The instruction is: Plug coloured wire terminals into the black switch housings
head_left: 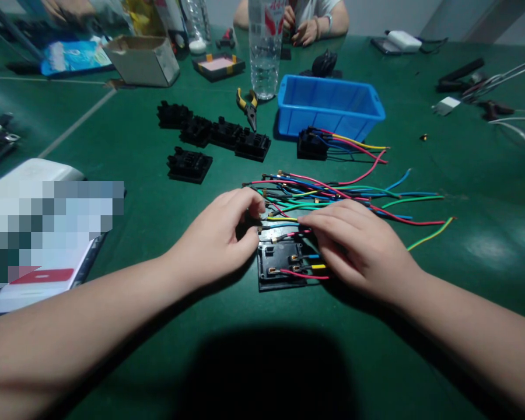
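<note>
A black plastic socket part (281,274) lies flat on the table, with red, blue and yellow wires joined to its terminals. At its upper left edge is my left hand (221,230), its thumb and index finger curved apart beside the wire ends, with nothing visible between them. My right hand (361,248) lies palm down across the wires, fingers together. Its fingertips press on a yellow-green wire (282,219); the thumb is mostly hidden. Beyond both hands spreads a loose bundle of coloured wires (345,195) with metal terminals.
Several black socket parts (192,164) sit at the left. Farther back are pliers (248,108), a clear bottle (265,64), a blue bin (332,116) and a wired black part (311,146). A phone (65,256) lies left. A co-worker's hands (304,29) show across the table.
</note>
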`<state>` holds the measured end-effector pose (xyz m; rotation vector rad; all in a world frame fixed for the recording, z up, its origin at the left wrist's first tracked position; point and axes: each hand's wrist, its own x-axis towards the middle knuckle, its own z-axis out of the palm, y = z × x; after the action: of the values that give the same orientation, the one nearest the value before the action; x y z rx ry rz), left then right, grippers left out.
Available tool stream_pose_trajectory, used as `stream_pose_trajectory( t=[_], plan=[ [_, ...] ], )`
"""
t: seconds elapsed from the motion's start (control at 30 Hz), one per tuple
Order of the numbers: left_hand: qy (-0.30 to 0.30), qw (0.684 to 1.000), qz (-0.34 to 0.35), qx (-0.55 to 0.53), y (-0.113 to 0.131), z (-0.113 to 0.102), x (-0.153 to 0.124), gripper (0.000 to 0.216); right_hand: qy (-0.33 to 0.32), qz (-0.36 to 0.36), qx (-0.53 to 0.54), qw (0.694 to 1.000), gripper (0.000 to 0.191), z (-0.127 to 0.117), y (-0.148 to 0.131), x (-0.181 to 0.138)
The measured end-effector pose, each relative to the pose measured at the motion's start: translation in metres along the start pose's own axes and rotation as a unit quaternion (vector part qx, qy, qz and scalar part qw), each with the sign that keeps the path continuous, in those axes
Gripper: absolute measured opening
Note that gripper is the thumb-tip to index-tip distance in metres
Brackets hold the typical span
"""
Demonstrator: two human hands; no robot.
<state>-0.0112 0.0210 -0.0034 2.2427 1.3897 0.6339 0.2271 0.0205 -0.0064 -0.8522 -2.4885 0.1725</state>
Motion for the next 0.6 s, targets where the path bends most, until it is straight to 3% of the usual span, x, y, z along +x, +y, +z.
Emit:
stream_pose_trajectory(
  t=[0.37, 0.6],
  plan=[
    [-0.012, 1.000, 0.003, 0.017, -0.0052, 0.0033, 0.0017, 0.016, -0.025, 0.066, -0.012, 0.997, 0.020, 0.0024, -0.0010, 0.0017],
    [-0.021, 0.999, 0.015, 0.025, -0.0033, 0.0006, 0.0011, 0.015, -0.034, 0.068, -0.009, 0.997, 0.021, 0.0031, -0.0003, 0.0016]
  ],
)
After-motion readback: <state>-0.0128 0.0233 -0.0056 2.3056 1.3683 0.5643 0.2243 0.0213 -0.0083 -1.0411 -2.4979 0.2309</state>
